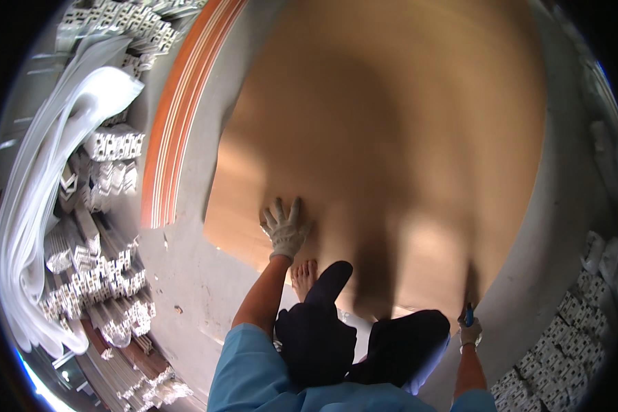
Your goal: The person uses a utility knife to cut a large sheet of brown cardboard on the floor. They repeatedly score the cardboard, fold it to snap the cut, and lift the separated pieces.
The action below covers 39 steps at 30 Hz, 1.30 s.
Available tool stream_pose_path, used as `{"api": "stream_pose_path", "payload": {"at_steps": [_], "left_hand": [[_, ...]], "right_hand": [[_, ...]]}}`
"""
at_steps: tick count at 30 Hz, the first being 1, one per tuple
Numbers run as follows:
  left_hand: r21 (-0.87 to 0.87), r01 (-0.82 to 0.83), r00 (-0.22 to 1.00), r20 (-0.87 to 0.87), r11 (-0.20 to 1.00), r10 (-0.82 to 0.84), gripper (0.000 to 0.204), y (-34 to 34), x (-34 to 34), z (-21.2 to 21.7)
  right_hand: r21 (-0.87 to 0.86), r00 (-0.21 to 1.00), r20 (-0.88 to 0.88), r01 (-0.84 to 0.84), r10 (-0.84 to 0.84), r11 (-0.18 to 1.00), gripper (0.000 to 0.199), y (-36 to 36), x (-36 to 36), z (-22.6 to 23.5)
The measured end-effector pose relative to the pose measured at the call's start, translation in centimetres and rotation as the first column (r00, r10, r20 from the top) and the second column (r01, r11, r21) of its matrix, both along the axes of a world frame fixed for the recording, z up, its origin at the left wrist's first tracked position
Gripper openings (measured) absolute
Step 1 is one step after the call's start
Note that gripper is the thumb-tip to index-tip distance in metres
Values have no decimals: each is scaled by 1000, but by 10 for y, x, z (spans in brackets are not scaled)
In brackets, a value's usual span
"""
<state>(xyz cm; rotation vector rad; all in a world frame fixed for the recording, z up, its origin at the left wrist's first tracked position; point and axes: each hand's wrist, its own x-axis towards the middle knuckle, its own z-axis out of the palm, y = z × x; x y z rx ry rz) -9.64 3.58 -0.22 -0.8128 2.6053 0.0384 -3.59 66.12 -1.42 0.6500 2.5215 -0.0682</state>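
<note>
A large sheet of brown cardboard lies flat on the floor in front of me. My left hand, in a whitish work glove, presses on its near left part with fingers spread. At the sheet's near right corner my right hand, gloved too, is closed around a small blue utility knife. The knife's blade is too small to make out. My bare foot rests at the cardboard's near edge, beside the left hand. Shadows fall across the sheet.
Stacked metal profiles line the left side, with a long bundle of clear plastic wrap over them. An orange strip with white stripes lies left of the cardboard on the grey floor. More stacked profiles stand at the lower right.
</note>
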Motion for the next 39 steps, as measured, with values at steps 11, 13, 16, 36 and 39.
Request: {"api": "stream_pose_path", "payload": {"at_steps": [11, 13, 16, 36, 39], "left_hand": [[559, -111, 993, 34, 822, 111, 70, -74, 12, 108], [629, -165, 986, 119, 759, 116, 71, -78, 62, 162], [535, -415, 860, 494, 735, 126, 80, -90, 129, 267], [804, -565, 722, 375, 183, 581, 67, -98, -298, 567], [700, -692, 644, 485, 179, 592, 65, -86, -303, 565]], "right_hand": [[-96, 940, 287, 222, -186, 970, 36, -85, -35, 185], [-149, 926, 300, 283, -230, 947, 38, -103, -50, 237], [-195, 914, 314, 328, -259, 924, 38, -128, -67, 329], [-497, 813, 257, 574, -522, 650, 26, -133, -382, 568], [-572, 892, 61, 399, -448, 716, 27, -122, -513, 569]]}}
